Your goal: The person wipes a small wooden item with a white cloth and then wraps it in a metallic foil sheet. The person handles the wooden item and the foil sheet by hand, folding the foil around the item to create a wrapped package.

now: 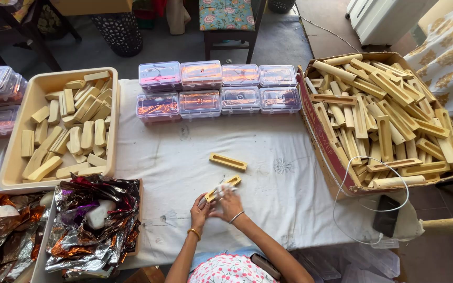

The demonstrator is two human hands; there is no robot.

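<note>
- Down at the near edge of the desk (268,173), which is covered with a white cloth, we see both hands meeting over 1 slotted wooden piece (221,188).
- Our left hand (200,209) is closed around the lower end of that piece, fingers curled to pinch it.
- Our right hand (230,204) presses a small white wad (225,187) against the top of the same piece, fingers bunched together on it.
- The piece is tilted, its far end pointing up and to the right, held just above the cloth.
- A 2nd slotted wooden piece (228,162) lies flat on the cloth a little beyond the hands, apart from them.
- Further back, 8 clear plastic boxes (218,89) stand in 2 rows of 4, touching one another.
- To the right, a cardboard box (323,136) is heaped with many more slotted wooden pieces.
- To the left, a beige tray (11,157) holds short pale wooden blocks.
- Near our left elbow, crumpled foil wrappers (93,225) in purple and copper fill a low container.
- A black phone (386,216) with a white cable (342,199) rests at the desk's right corner.
</note>
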